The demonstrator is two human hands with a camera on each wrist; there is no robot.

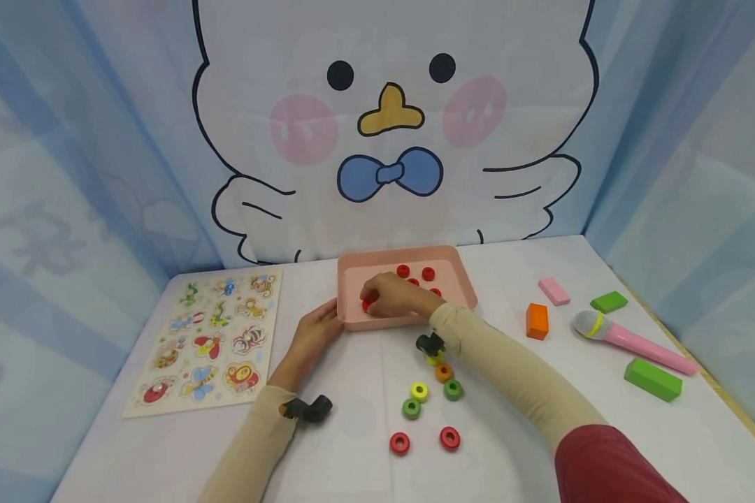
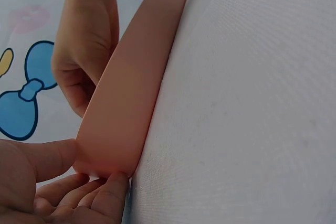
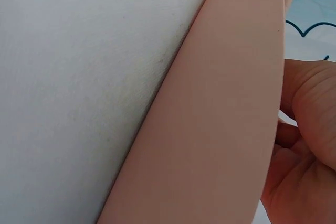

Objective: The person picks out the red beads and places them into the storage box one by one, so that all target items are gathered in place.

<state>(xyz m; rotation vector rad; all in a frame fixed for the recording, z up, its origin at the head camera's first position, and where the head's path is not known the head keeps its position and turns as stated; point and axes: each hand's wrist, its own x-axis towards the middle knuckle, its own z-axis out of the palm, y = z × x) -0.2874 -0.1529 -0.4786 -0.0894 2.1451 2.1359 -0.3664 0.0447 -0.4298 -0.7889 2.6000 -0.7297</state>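
A shallow pink tray [image 1: 409,257] lies at the back of the white table, with several small red rings [image 1: 428,274] in it. My left hand [image 1: 317,332] holds the tray's front left corner; in the left wrist view its thumb lies at the rim and its fingers against the end wall. Inside the tray, my right hand [image 1: 390,295] reaches down with curled fingers and pinches a red ring [image 1: 368,305], partly covered by them. In the right wrist view, the tray's wall [image 3: 210,114] hides the fingertips.
In front of the tray lie yellow [image 1: 419,392], orange [image 1: 443,372], green [image 1: 412,409] and red rings [image 1: 399,443]. At left is a sticker-like insect picture board [image 1: 210,342]. A pink microphone [image 1: 642,344], green block [image 1: 653,379], orange block [image 1: 537,321] and pink block [image 1: 554,291] lie at right.
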